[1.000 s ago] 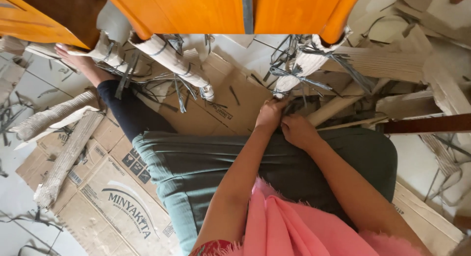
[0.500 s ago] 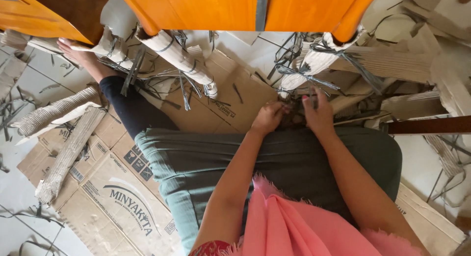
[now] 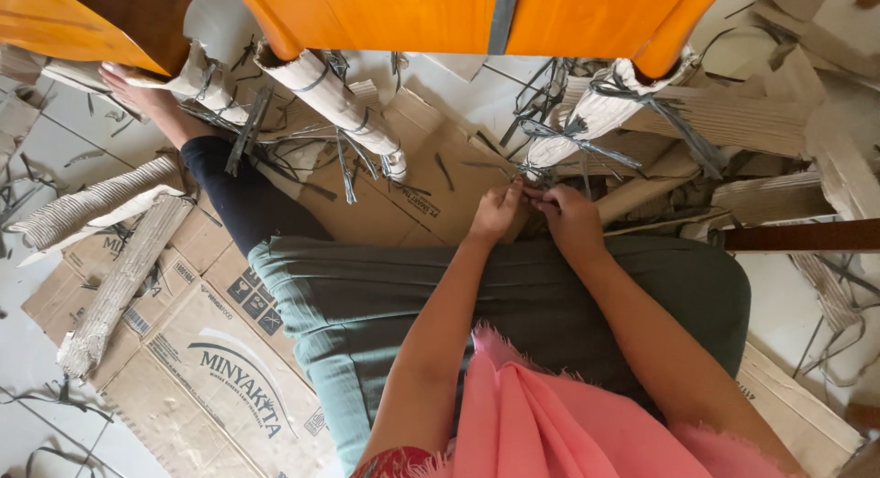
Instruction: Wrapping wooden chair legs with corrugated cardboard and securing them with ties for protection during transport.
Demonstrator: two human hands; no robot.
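Much here is cut off or covered

The orange furniture (image 3: 587, 15) runs off the top edge, so its shape cannot be told. The left hand (image 3: 495, 212) and right hand (image 3: 570, 219) meet at a knot of grey straps (image 3: 536, 171), their fingertips covering what they pinch. The pink cloth (image 3: 559, 414) hides the lap and leaves the frame below. The flattened box (image 3: 220, 368) is cropped.

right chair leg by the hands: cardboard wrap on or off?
On. Corrugated cardboard wrap covers the leg, grey straps tied round it; both hands at the strap ends.
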